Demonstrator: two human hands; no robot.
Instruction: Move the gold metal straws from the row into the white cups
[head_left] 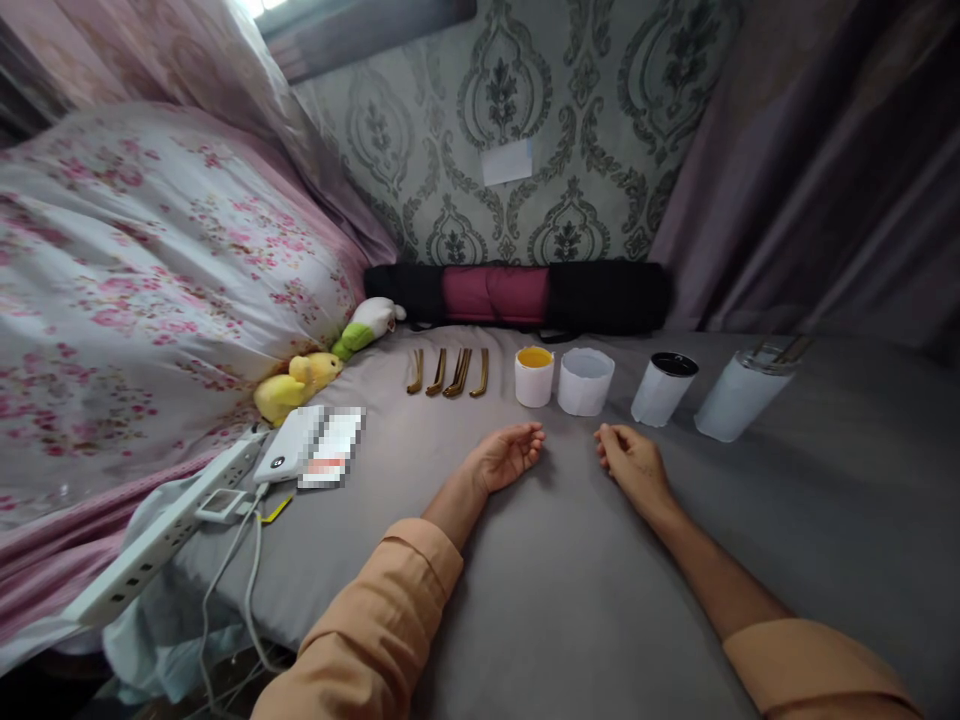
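My left hand (514, 456) rests on the grey sheet, palm turned up and fingers loosely curled, with nothing in it. Opposite it, my right hand (634, 462) lies with its fingers curled in and nothing visible in them. Just beyond the hands stand a white-wrapped cup with a yellow inside (534, 385) and a wider white-wrapped cup (586, 385). Farther right are a white-wrapped cup with a black inside (660, 398) and a tall wrapped glass (739, 400) with sticks at its mouth. Several small groups of bronze-coloured bent rods (457, 373) lie left of the cups.
A long black and maroon bag (495, 293) lies along the wall. At left are a yellow plush toy (296, 388), a green and white plush toy (369, 325), a white device (291, 445), a power strip (169, 525) and white cables (253, 570).
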